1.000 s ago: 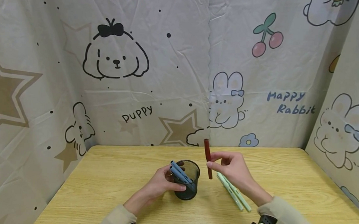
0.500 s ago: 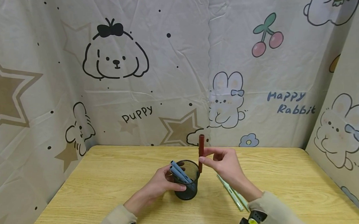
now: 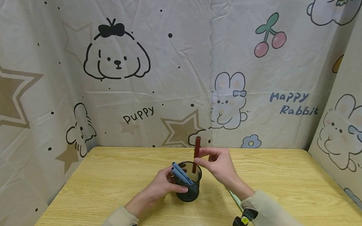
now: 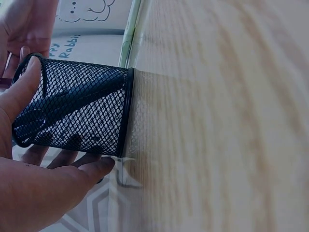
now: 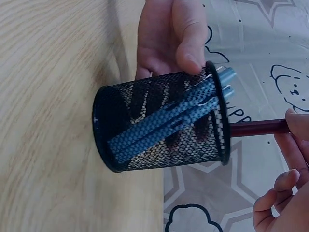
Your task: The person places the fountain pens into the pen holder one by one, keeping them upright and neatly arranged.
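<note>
My left hand [image 3: 165, 183] grips the side of a black mesh pen cup [image 3: 191, 196], its thumb near the rim and its fingers round the far side. The cup stands upright on the table. Two blue pens [image 3: 181, 173] lean inside it, their ends sticking out past the rim. A dark red pen [image 3: 197, 145] is pinched between thumb and fingers of my right hand [image 3: 218, 165], held nearly upright. In the right wrist view, the lower end of that pen reaches the cup's mouth, apart from the blue pens.
Light green pens [image 3: 235, 199] lie on the wooden table [image 3: 120, 191] right of the cup, partly hidden by my right forearm. A patterned cloth [image 3: 176, 75] hangs behind the table and along its sides.
My right hand has moved left with the dark red pen, from right of the cup to over its mouth, and the pen has become more upright. The left hand and cup have stayed put.
</note>
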Tool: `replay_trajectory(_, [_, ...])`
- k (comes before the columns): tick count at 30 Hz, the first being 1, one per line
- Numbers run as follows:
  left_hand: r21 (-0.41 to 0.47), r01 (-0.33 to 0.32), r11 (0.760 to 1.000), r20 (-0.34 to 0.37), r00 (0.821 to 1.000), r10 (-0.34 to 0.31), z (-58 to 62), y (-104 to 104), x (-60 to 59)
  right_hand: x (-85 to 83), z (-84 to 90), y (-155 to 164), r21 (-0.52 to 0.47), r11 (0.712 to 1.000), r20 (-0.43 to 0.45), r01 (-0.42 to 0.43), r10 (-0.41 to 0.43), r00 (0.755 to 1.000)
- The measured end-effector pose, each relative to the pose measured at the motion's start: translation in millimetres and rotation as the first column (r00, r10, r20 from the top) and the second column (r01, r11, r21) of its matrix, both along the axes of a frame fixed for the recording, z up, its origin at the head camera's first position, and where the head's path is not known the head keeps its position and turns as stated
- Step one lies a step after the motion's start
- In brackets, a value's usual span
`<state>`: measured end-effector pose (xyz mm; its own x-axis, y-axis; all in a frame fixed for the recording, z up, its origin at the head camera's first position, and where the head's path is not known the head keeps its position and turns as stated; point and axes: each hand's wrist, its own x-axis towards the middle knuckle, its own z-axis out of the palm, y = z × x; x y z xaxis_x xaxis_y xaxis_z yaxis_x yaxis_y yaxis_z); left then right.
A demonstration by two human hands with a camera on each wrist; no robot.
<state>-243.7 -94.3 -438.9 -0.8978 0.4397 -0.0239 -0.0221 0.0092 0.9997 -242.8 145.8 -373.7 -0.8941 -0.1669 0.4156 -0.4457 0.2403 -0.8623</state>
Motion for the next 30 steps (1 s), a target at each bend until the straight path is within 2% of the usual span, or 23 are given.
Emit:
replay_trajectory(5, [-0.001, 0.003, 1.0, -0.01, 1.0, -0.003, 0.2, -0.2, 0.2, -4.3, -8.9, -3.9, 0.01, 1.0, 0.006, -0.006, 0.006, 1.0])
replay_trajectory(10, [-0.003, 0.003, 1.0, 0.004, 1.0, -0.003, 1.2, -0.1, 0.7, -5.0, -14.1, -6.4, 0.025, 1.0, 0.049, 0.008, -0.009, 0.999])
replay_trajectory(18, [0.004, 0.005, 1.0, 0.008, 1.0, -0.005, 1.0, 0.2, 0.0, -8.1, -22.0, -9.3, 0.056, 0.998, 0.032, 0.002, -0.004, 0.999])
replay_trajectory(24, [0.013, 0.012, 1.0, 0.005, 1.0, -0.012, 1.1, 0.3, 0.4, -8.4, -24.7, -10.6, 0.086, 0.996, 0.066, 0.009, -0.015, 0.998])
replay_trajectory(30, [0.008, 0.018, 1.0, -0.003, 1.0, -0.018, 0.0, 0.4, -0.1, -8.7, -26.3, -11.6, 0.106, 0.994, 0.059, 0.009, -0.015, 0.998])
